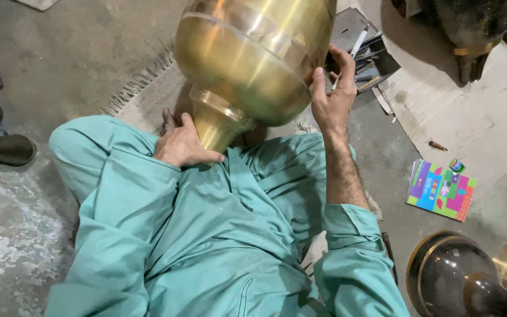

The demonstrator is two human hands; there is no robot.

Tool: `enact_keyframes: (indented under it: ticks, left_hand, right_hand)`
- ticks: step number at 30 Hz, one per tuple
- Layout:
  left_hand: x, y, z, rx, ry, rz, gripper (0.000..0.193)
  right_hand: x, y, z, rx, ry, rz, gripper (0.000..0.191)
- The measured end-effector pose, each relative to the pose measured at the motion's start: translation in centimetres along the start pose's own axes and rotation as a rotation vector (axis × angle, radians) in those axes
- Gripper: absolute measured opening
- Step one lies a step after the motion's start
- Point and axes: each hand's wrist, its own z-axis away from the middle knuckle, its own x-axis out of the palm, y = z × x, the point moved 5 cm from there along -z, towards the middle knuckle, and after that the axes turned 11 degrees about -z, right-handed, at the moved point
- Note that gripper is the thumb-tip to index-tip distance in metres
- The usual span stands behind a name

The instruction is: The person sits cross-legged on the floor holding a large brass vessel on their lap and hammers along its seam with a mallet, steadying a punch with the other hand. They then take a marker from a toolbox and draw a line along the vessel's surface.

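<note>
— Room around the brass vessel (253, 58), how was it?

— Tight below it, where the person's teal-clad lap (230, 217) sat directly under its narrow foot. Left of the vessel lay open concrete floor (60, 53), with the fringed edge of a mat (142, 88) running beneath it. Right of the vessel a flat tray (371, 56) held thin tools, and past that lay a colourful card (441, 189) on the floor.

— Anything inside the vessel?

— Couldn't tell; its mouth was out of view above the frame. Another dark, brass-rimmed pot (453, 276) stood well to the vessel's lower right, its inside hidden too.

— Which way did the vessel point?

— Its long axis ran tilted, foot down toward the lap, wide belly up and to the right.

— And the hands?

— The left hand (183, 144) was curled around the vessel's flared foot, gripping it. The right hand (331, 100) pressed against the belly's right side, fingers half bent, pinching a slim tool (347, 56).
</note>
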Motion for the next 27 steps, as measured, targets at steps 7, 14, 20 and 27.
enact_keyframes:
  ticks: [7, 14, 20, 27]
  left_hand:
    - [1.2, 1.1, 1.0, -0.010, -0.083, 0.487, 0.131]
    - [1.5, 2.3, 0.4, 0.045, -0.023, 0.620, 0.123]
    - [2.4, 3.7, 2.6, -0.005, -0.045, 0.603, 0.116]
    - [2.5, 3.7, 7.5, 0.030, -0.059, 0.644, 0.109]
  right_hand:
    - [2.2, 0.6, 0.4, 0.130, 0.030, -0.100, 0.042]
    - [4.0, 0.4, -2.7, 0.029, -0.075, 0.060, 0.030]
    - [3.2, 1.6, -3.6, 0.095, -0.036, 0.043, 0.022]
    - [1.8, 2.8, 1.1, 0.107, 0.024, 0.042, 0.016]
